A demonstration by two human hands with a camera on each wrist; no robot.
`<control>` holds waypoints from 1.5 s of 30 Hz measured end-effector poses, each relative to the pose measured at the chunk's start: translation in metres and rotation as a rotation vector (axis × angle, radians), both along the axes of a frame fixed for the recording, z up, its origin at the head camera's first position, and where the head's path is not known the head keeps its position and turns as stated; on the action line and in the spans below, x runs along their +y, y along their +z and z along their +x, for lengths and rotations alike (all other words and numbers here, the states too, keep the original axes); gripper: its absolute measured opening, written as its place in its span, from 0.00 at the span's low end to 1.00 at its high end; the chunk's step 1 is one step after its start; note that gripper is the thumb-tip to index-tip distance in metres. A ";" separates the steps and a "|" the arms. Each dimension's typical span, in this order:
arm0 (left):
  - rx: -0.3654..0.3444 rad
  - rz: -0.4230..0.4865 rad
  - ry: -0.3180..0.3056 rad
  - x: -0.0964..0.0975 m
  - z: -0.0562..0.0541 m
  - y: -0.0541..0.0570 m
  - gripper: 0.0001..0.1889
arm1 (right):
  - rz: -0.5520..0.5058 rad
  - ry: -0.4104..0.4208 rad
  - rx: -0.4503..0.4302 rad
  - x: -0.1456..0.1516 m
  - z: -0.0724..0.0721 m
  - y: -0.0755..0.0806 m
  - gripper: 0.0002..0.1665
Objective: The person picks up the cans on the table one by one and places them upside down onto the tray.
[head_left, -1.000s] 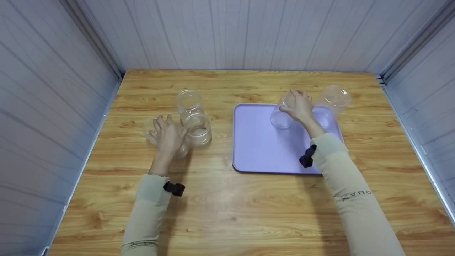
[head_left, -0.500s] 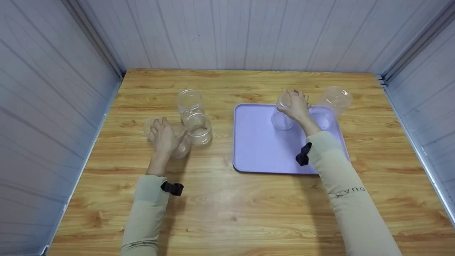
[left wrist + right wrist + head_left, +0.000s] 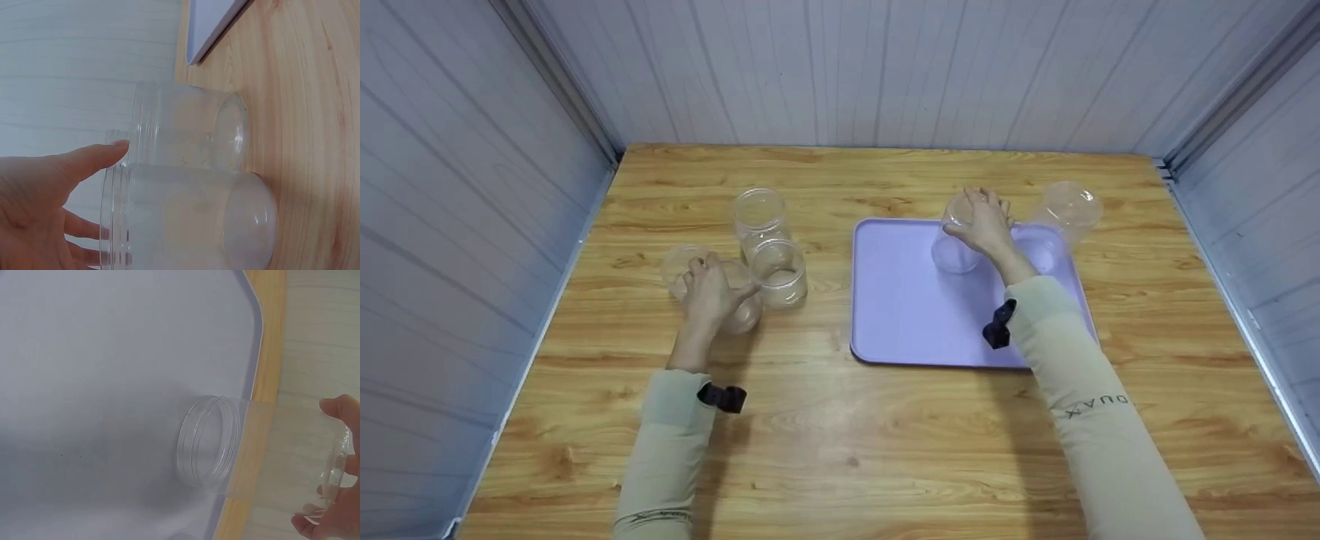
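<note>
The right hand point(image 3: 984, 221) grips a clear plastic jar point(image 3: 956, 244) from above, fingers curled over its upturned base, thumb on the near side. In the right wrist view the fingertips point(image 3: 337, 408) wrap the jar's base point(image 3: 332, 472) while its threaded open mouth point(image 3: 208, 440) points down at the tray; whether the mouth touches the tray surface I cannot tell. The jar is over the far part of the lilac tray point(image 3: 911, 315), which lies on the right half of the wooden table point(image 3: 840, 442). Just beside this jar, toward the tray's far right corner, stands a second clear jar point(image 3: 1041, 251), and behind that, off the tray, a third one point(image 3: 1069, 204) with a domed top.

The left hand point(image 3: 709, 292) rests on top of a clear jar point(image 3: 739, 304) on the left half of the table, fingers bent over its rim. In the left wrist view the thumb point(image 3: 90, 160) lies along the threaded rim point(image 3: 115, 219) and the other fingers curl beneath, so the hand holds this jar. Touching it on the right is an upright open jar point(image 3: 778, 274); behind that stands another point(image 3: 760, 214), and a further clear one point(image 3: 679, 262) sits to the left, partly hidden by the fingers. White panelled walls point(image 3: 840, 67) enclose the table on three sides
</note>
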State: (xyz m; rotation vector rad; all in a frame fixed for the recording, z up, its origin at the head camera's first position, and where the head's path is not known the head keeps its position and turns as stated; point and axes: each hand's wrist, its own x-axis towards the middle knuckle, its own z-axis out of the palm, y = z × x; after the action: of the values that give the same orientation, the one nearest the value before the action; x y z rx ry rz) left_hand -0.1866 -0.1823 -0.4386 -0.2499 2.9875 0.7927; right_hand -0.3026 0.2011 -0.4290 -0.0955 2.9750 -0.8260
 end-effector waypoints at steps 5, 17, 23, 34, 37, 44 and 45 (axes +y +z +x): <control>0.029 -0.001 -0.004 0.000 0.000 -0.002 0.45 | 0.017 0.009 -0.026 0.000 0.002 0.004 0.48; 0.089 -0.027 0.022 0.003 0.007 -0.006 0.45 | 0.038 0.038 -0.008 0.004 0.003 0.005 0.49; 0.129 -0.030 0.019 0.004 0.013 -0.007 0.43 | 0.033 0.068 0.029 0.005 0.005 0.007 0.49; 0.172 0.004 -0.037 0.004 0.025 -0.003 0.47 | -0.027 0.092 0.095 0.003 0.013 0.009 0.46; 0.174 0.053 -0.052 0.003 0.028 -0.003 0.44 | -0.047 0.101 0.120 0.002 0.016 0.009 0.46; 0.130 0.136 -0.082 0.005 0.034 0.000 0.42 | -0.091 0.109 0.178 0.003 0.020 0.006 0.44; 0.127 0.155 -0.085 0.006 0.034 0.000 0.42 | -0.099 0.109 0.180 0.004 0.020 0.006 0.44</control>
State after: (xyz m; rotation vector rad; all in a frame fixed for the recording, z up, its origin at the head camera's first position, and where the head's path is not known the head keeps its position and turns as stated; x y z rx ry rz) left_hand -0.1521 -0.1760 -0.4383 -0.0680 3.0062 1.0620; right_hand -0.2823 0.2046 -0.4230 -0.3512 3.0574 -1.0011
